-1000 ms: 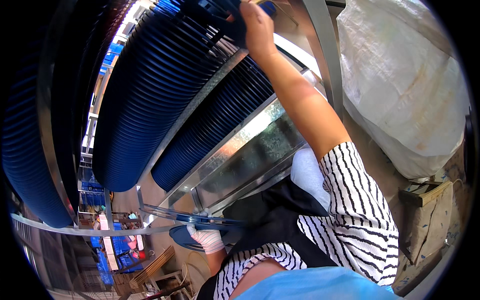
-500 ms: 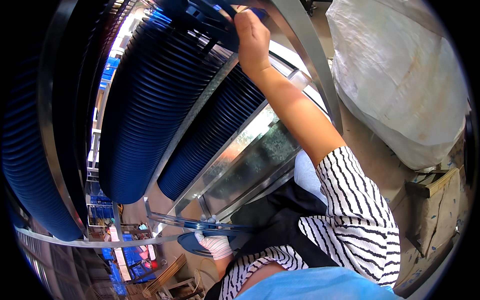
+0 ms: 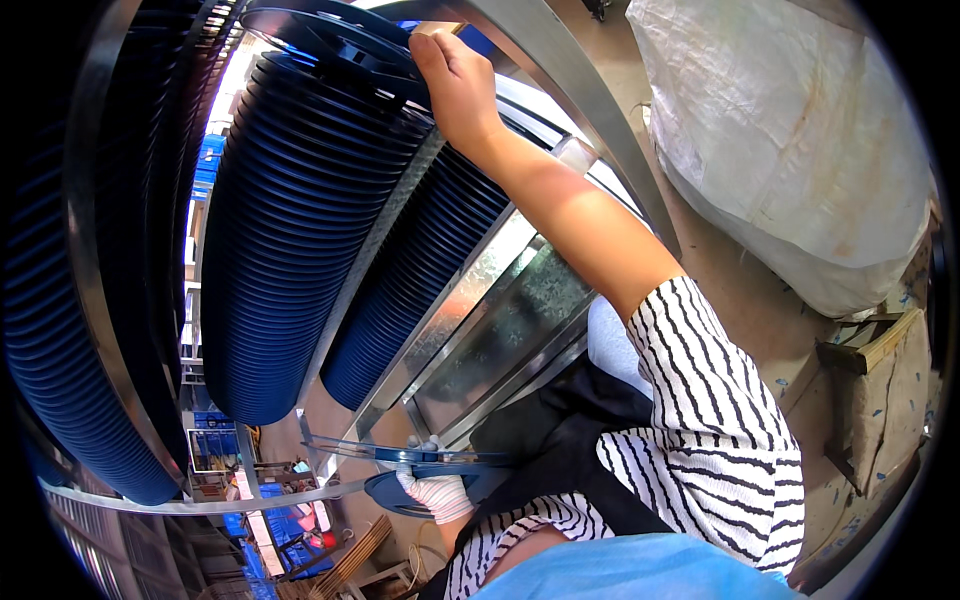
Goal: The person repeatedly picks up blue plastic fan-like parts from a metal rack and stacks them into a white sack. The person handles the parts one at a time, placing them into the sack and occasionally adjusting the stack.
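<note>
My right hand (image 3: 462,92), bare, is closed on the near rim of a dark blue plastic reel (image 3: 325,38) at the top of the rack. That reel sits over the upper end of a long row of stacked blue discs (image 3: 310,230). Low in the picture, my left hand (image 3: 436,490) wears a whitish glove with grey fingertips. It grips another blue reel (image 3: 390,494) close to my body, with its fingers wrapped over the middle between the two round sides. Part of this reel is hidden behind my dark apron (image 3: 560,425).
Metal bars (image 3: 590,90) frame the rack around the rows. A second disc row (image 3: 420,280) lies beside the first, and more discs (image 3: 80,370) fill the far left. At right stand a large white sack (image 3: 780,150) and a worn box (image 3: 880,400). Blue crates (image 3: 290,530) are at lower left.
The whole view has shifted slightly. My right hand and its reel appear farther left, and more of that reel shows. Both hands keep their grips.
</note>
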A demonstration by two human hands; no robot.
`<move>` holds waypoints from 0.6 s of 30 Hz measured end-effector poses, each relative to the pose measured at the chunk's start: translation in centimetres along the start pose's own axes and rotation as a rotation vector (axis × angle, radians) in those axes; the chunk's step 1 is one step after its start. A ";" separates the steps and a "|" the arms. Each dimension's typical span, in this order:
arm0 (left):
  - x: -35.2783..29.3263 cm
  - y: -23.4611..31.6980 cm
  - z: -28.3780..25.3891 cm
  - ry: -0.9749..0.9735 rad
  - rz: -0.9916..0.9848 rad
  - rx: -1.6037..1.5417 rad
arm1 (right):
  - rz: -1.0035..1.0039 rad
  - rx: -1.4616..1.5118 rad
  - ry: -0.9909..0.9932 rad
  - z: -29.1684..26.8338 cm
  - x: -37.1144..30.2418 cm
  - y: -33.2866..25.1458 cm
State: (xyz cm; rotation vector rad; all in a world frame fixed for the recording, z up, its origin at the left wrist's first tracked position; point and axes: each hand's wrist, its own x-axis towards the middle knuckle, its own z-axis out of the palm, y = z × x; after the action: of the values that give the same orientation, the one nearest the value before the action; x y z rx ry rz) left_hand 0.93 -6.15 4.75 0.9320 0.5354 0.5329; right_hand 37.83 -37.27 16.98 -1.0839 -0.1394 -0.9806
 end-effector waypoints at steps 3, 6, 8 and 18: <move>-0.1 -0.1 0.4 0.045 0.012 0.008 | -0.045 -0.051 0.015 0.3 0.8 0.0; -0.3 -0.1 0.9 0.110 0.029 0.032 | -0.083 -0.116 0.048 1.2 1.4 0.2; -0.1 -0.2 0.7 0.108 0.041 0.030 | -0.090 -0.159 0.053 1.6 1.4 0.0; -0.5 0.2 0.9 0.051 0.014 0.045 | -0.080 -0.148 0.054 2.3 0.9 -2.2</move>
State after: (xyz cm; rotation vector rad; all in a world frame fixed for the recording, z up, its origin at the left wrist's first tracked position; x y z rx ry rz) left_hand 1.07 -6.92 5.41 0.9678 0.5895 0.5604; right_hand 37.54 -36.21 20.10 -1.1927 -0.0670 -1.1044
